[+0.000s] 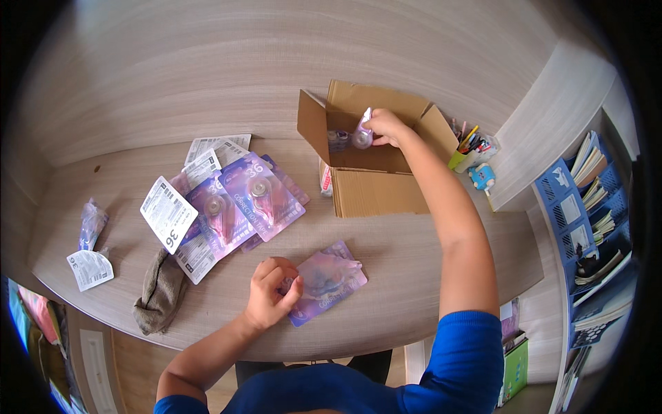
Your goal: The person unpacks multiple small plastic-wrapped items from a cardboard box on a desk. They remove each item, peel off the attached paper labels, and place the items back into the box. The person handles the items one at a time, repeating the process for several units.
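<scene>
My right hand [387,128] pinches a white and purple correction tape dispenser [363,131] above the open cardboard box [379,192]. Inside that box, another dispenser [338,140] shows at the left. Loosely curled, with the thumb apart from the fingers, my left hand [271,290] hovers at the left edge of a purple blister pack [331,293]. This pack's clear plastic looks crumpled, and no dispenser is visible in it. Farther left, a pile holds blister packs with dispensers inside [262,193] and several white-backed cards [167,210].
A grey-brown cloth pouch [160,293] lies near the front edge. Crumpled packaging [92,231] is at the far left. Right of the box stand a pen holder [465,153] and a small blue and white object [482,176]. Blue file racks [565,207] line the right side.
</scene>
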The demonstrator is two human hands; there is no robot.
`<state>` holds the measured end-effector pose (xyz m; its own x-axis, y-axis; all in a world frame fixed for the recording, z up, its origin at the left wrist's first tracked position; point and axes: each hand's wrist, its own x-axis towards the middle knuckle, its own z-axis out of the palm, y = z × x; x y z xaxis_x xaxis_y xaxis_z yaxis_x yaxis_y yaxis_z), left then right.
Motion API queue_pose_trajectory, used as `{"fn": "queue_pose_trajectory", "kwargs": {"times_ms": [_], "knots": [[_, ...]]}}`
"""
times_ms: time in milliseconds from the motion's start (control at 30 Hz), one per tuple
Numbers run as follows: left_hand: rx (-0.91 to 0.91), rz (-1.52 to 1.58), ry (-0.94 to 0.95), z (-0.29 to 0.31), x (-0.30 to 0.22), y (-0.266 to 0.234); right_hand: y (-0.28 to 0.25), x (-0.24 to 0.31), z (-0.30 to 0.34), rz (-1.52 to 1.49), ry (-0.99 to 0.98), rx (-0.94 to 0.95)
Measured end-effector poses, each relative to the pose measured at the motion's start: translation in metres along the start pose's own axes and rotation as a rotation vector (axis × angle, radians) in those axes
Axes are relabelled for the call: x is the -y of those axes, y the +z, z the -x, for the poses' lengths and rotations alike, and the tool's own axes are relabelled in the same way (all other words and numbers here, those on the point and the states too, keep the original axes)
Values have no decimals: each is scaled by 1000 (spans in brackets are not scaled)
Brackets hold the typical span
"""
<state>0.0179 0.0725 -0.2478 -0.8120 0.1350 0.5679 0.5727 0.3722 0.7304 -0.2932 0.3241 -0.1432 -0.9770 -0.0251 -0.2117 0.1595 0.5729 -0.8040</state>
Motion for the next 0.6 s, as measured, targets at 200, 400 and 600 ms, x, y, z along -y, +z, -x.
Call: {"fn": "queue_pose_trajectory", "kwargs": {"times_ms": [200,400,600], "knots": [[-25,38,-63,0,2,3,-6,2,2,-164,62,203],[-7,115,-178,2,-1,1,3,0,13,-413,38,350],[2,98,-117,2,2,3,9,-13,-5,-657,233,140]]}}
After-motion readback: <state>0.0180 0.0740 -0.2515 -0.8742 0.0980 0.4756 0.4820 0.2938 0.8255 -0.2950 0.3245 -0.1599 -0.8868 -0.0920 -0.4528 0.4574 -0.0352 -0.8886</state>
